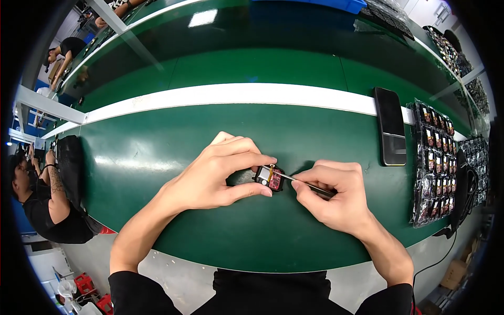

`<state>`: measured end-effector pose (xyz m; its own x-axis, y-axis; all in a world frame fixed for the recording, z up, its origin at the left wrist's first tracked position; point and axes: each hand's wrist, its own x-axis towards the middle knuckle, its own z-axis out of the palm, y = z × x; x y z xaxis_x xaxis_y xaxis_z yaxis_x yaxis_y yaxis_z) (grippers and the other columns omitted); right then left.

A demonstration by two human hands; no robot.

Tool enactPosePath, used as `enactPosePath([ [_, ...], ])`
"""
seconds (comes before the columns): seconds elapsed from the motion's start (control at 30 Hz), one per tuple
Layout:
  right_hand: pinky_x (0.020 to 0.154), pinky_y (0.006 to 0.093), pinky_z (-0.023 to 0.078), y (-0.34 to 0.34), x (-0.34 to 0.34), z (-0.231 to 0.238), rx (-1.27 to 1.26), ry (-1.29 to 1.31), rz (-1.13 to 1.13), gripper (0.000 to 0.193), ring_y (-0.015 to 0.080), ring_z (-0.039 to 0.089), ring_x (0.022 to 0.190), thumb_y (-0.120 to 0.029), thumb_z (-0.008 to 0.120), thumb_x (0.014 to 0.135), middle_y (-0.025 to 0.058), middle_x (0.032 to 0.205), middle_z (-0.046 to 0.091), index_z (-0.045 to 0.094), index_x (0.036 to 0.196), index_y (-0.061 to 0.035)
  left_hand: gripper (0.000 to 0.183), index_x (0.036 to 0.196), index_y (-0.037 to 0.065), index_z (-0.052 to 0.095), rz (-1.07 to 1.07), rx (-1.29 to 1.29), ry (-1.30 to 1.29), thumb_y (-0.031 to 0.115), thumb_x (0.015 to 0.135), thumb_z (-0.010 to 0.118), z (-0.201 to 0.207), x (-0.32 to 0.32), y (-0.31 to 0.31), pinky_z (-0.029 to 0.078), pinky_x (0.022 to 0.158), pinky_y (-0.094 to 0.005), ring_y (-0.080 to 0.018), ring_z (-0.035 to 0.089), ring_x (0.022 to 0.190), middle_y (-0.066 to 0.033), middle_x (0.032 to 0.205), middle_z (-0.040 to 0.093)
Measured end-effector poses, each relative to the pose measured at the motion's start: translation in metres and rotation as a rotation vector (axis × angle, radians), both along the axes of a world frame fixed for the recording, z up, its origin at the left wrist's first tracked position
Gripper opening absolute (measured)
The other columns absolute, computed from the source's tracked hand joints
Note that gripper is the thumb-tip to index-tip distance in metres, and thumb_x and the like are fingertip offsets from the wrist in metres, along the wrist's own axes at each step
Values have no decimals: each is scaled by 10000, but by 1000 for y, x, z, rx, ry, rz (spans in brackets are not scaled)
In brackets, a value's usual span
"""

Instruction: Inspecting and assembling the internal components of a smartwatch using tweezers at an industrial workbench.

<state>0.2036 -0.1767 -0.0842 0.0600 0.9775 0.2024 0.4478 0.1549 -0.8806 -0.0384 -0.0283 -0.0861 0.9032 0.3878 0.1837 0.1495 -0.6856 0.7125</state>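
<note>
A small black device housing [269, 177] lies on the green table, its inside facing up with a red circuit board, a silvery part and a yellowish ribbon strip. My left hand [229, 170] grips it from the left, thumb at its near edge and index finger at its far edge. In my right hand [336, 191] is a slim metal tool like tweezers [314, 188], pinched between thumb and fingers. Its tip reaches the ribbon strip on the device; whether it grips the strip is too small to tell.
At the right, a black phone [391, 126] leans over a white rail [236, 94]. Beside it lies a clear tray [433, 163] holding rows of similar small devices. A black cable [455, 231] hangs near the table's right end. A co-worker [50, 202] sits at the left, beside a black bag [70, 170].
</note>
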Motion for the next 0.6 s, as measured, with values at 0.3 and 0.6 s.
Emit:
enactPosePath([
  [0.3, 516, 305, 474, 1, -5, 1, 7, -22, -23, 12, 148, 639, 560, 24, 796, 905, 79, 723, 709, 797, 917, 20, 526, 1296, 63, 837, -3, 25, -20, 314, 858, 984, -3, 0, 1, 433, 945, -370, -222, 674, 948, -47, 1020, 745],
  [0.6, 499, 314, 457, 0, -2, -1, 66, -59, -28, 71, 152, 623, 543, 29, 819, 881, 75, 710, 697, 821, 951, 20, 535, 1315, 41, 803, -7, 25, -23, 299, 879, 972, 0, 1, -1, 434, 925, -366, -213, 671, 886, -42, 945, 705],
])
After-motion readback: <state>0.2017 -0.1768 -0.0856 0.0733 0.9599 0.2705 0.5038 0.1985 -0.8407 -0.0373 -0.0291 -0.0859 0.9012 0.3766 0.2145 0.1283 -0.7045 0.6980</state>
